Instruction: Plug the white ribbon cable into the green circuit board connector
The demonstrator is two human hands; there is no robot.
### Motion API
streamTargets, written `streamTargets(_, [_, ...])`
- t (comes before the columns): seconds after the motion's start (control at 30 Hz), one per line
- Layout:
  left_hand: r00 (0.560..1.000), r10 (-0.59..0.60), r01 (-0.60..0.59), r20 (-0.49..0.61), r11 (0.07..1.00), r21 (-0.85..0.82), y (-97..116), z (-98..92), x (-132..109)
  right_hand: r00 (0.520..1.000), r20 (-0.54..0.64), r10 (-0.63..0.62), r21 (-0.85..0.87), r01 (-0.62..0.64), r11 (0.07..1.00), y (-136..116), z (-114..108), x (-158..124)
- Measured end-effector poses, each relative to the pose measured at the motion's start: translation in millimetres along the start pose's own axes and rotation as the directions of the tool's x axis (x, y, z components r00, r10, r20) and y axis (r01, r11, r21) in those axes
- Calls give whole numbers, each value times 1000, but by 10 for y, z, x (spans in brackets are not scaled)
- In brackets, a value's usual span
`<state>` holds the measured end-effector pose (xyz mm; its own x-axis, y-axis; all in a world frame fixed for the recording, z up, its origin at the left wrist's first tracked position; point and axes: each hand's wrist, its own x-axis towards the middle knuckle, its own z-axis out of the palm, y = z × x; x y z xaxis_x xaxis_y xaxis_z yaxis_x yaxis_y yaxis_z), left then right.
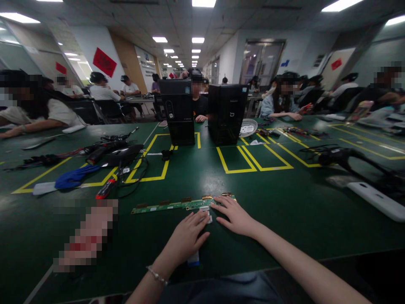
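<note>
A long, narrow green circuit board [171,206] lies on the green table in front of me, with brown flexible tabs along its far edge. My right hand [236,215] rests with spread fingers, its fingertips on the board's right part. Just left of it, my left hand [188,234] has its fingers stretched over a white flat ribbon cable [209,218] near the board's front edge, thumb held apart. The cable runs beneath that hand, and its blue end [193,263] shows below the palm. The left fingertips cover part of the joint between cable and board.
Two black computer towers [177,112] [228,114] stand ahead. To the left lie a red-and-black screwdriver [106,189], a blue cloth-like item [74,176] and black cables. A white device [376,200] lies right. A white basket [248,126] sits behind. Several people sit around.
</note>
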<state>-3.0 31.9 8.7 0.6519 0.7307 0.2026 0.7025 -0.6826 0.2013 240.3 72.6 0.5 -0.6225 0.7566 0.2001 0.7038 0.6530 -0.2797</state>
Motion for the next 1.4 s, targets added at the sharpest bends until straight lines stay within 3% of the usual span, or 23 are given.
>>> streamTargets(0.53, [999, 17, -19, -43, 999, -36, -64, 4, 9, 999, 28, 29, 18, -29, 999, -31, -51, 1])
streamTargets(1.0, [999, -34, 35, 11, 990, -138, -34, -35, 40, 1000, 15, 20, -8, -20, 1000, -28, -1, -9])
streamTargets(1.13, [991, -96, 82, -96, 986, -143, -102, -86, -117, 999, 32, 25, -4, -25, 1000, -12, -12, -10])
streamTargets(1.27, [933, -264, 244, -245, 963, -111, -264, -125, -433, 1000, 14, 4, 14, -5, 1000, -47, -48, 2])
streamTargets(1.4, [886, -325, 321, -329, 945, -67, -426, -49, -707, 996, -2, -84, 79, 84, 993, -134, -64, 44])
